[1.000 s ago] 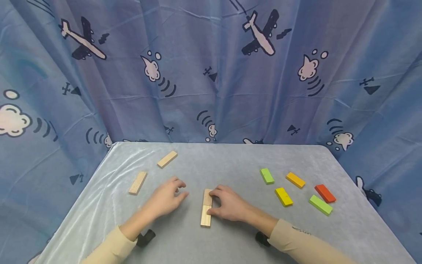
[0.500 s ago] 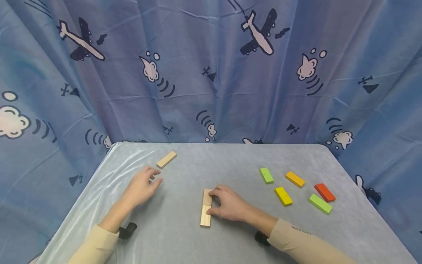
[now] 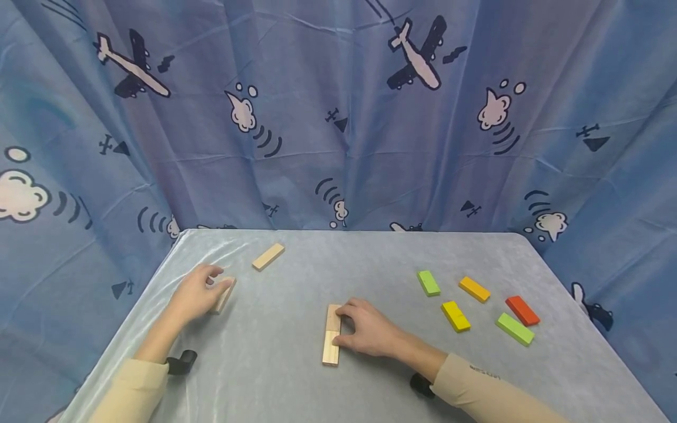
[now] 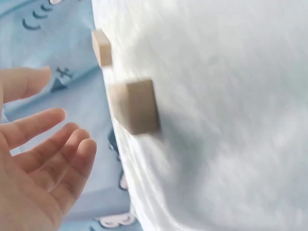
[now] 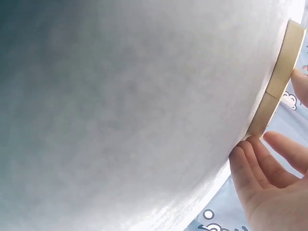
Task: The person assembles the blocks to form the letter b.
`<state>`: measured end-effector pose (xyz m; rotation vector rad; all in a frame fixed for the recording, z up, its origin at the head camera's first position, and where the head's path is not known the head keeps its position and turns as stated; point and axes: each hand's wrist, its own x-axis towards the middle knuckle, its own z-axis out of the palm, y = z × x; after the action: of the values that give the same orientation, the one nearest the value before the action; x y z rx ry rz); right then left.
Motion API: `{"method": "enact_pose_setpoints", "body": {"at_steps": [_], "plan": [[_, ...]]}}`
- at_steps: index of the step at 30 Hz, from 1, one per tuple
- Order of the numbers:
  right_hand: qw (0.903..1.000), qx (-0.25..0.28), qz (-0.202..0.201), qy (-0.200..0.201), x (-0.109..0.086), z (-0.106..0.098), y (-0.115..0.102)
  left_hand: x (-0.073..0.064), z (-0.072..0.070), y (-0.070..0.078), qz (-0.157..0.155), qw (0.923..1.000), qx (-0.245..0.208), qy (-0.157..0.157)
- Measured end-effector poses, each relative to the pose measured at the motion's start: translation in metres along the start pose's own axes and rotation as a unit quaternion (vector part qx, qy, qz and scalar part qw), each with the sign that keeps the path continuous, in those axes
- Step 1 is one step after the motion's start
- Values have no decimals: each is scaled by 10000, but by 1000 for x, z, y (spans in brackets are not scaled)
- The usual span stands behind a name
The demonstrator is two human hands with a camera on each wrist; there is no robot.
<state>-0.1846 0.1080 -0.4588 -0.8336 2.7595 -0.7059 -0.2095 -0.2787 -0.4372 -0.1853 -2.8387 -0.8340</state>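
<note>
My left hand [image 3: 191, 298] hovers over a plain wooden block [image 3: 225, 297] on the left of the table, covering part of it in the head view. In the left wrist view the fingers are spread, with a gap between them and the blurred wooden block [image 4: 142, 107]. Two more plain blocks lie end to end at the middle front: a far one [image 3: 332, 318] and a near one [image 3: 330, 351]. My right hand [image 3: 369, 329] rests against their right side, fingertips touching the far block and thumb touching the near one. Its thumb and fingers stand apart.
Another plain wooden block [image 3: 268, 257] lies at the back left. On the right lie small coloured blocks: a green one [image 3: 428, 283], a yellow one [image 3: 455, 316], an orange one [image 3: 474, 289], a red one [image 3: 522, 310] and a longer green one [image 3: 515, 329]. A patterned curtain [image 3: 296, 117] hangs behind the table.
My left hand has moved left, from beside the end-to-end blocks to over the left wooden block. The right hand and the blocks have stayed in place.
</note>
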Motion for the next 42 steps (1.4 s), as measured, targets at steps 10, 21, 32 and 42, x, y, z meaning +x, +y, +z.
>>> {"method": "enact_pose_setpoints", "body": {"at_steps": [10, 21, 32, 42], "plan": [[10000, 40, 51, -41, -2, -1, 0, 1, 3, -27, -139, 9950, -582, -797], [9999, 61, 73, -93, -2, -1, -1, 0, -1, -34, -352, 9703, -1541, -1833], [10000, 11, -75, -53, -5, -2, 0, 6, 4, -33, -225, 9715, -1258, -1995], [9998, -71, -191, 1, -8, -1, -2, 11, 5, -21, -112, 9875, -497, -1492]]}}
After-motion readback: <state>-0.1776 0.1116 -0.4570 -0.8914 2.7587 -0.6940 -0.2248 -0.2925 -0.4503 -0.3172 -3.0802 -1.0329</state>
